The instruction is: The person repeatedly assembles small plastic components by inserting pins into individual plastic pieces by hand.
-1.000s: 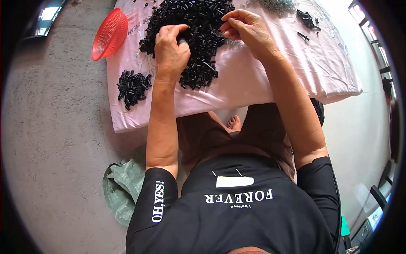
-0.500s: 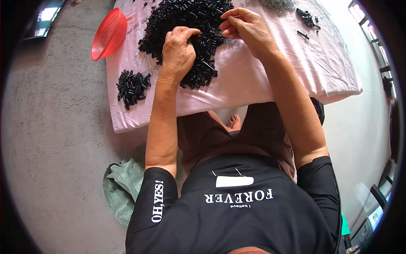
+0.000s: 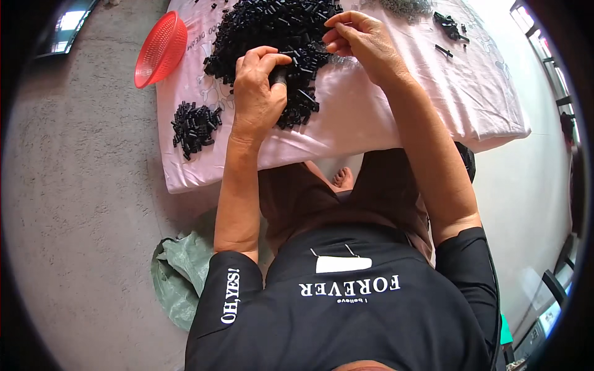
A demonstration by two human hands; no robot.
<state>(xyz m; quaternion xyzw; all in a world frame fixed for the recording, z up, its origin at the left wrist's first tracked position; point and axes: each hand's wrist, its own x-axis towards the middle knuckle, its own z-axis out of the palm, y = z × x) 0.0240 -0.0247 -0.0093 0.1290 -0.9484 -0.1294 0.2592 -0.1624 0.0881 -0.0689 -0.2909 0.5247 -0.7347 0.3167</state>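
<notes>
A large heap of small black tube-shaped plastic pieces (image 3: 272,28) lies on a pink cloth-covered table (image 3: 356,117). At the heap's near side is my left hand (image 3: 258,89), its fingers bent and thumb and forefinger close together; black pieces behind and below hide what it grips. My right hand (image 3: 365,46) hovers by the heap's right edge, thumb and fingers pinched. Whatever sits in that pinch is too small to make out. Near the table's left edge lies a smaller pile of black tubes (image 3: 195,128), apart from the heap.
A red perforated basket (image 3: 162,51) tilts at the table's left edge. At the far side are small clear pieces (image 3: 405,7); to their right, a little cluster of black parts (image 3: 448,26) and a loose black piece (image 3: 443,51). A green-grey plastic bag (image 3: 182,272) lies on the floor.
My left hand has shifted slightly toward me and left, and a dark gap now shows between its thumb and fingers. The right hand has barely moved.
</notes>
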